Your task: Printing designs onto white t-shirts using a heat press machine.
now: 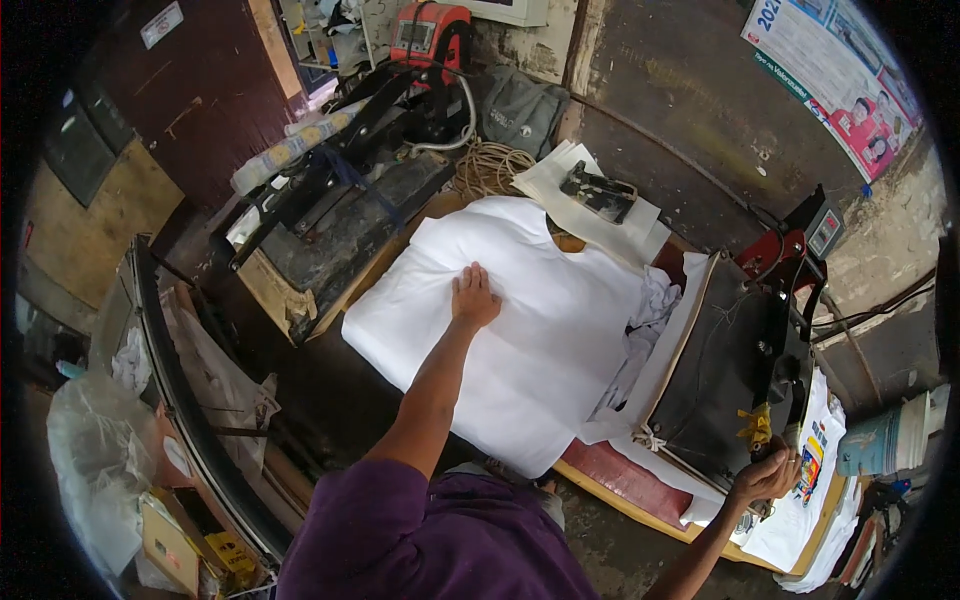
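Observation:
My left hand (476,296) lies flat, fingers stretched, on a stack of white shirts (560,350) spread across the table in front of me. At the right, a heat press (712,375) with a black upper plate stands beside the shirts. My right hand (768,476) is closed around the front end of its handle, close to a yellow tie (756,428); the fingers partly hide the grip. White cloth (652,400) runs along the press's left edge. A white shirt with a colourful print (815,450) shows past the right side of the press.
A second heat press (330,225) with a red control box (430,42) stands back left. Coiled rope (492,168), a grey bag (522,108) and paper sheets (630,225) lie behind the shirts. A bucket (890,440) is far right; a dark-edged frame (185,410) and plastic bags (95,450) are left.

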Demonstrator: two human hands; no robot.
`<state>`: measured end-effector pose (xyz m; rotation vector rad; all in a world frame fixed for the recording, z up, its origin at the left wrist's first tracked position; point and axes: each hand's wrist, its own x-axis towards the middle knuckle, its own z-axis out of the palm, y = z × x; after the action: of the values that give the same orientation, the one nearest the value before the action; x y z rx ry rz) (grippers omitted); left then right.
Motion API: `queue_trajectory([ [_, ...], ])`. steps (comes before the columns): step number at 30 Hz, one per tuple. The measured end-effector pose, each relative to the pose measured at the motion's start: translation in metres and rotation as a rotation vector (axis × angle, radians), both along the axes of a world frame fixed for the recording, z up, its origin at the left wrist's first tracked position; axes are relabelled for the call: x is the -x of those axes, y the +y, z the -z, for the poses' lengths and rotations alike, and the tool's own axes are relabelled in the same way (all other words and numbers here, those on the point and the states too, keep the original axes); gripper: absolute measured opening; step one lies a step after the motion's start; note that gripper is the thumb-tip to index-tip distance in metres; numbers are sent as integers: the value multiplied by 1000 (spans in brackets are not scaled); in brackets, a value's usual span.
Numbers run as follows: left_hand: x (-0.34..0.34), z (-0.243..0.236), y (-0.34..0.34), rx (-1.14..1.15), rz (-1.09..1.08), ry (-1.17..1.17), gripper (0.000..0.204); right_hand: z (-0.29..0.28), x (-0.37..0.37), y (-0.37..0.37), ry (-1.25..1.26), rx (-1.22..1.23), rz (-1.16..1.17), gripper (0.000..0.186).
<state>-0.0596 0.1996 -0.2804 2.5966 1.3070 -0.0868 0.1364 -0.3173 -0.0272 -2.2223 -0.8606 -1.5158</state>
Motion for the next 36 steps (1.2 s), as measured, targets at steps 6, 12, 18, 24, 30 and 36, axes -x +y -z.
queue_trajectory([
  [6,7,-19,4,198,45,73,89,-9,12,-3,253,53,60,39],
  [12,25,-4,-52,43,61,77,90,-16,18,-7,281,104,-3,33],
  [18,13,-14,-56,-193,216,10,71,-21,22,0,317,128,27,36],
  [24,-23,-29,-55,12,247,76,70,-14,18,-1,271,96,18,38],
  [30,-45,-47,-6,273,229,46,58,-4,13,-2,172,46,42,40],
  [36,4,-22,49,-314,-121,-219,59,-7,15,1,134,51,11,42],
])
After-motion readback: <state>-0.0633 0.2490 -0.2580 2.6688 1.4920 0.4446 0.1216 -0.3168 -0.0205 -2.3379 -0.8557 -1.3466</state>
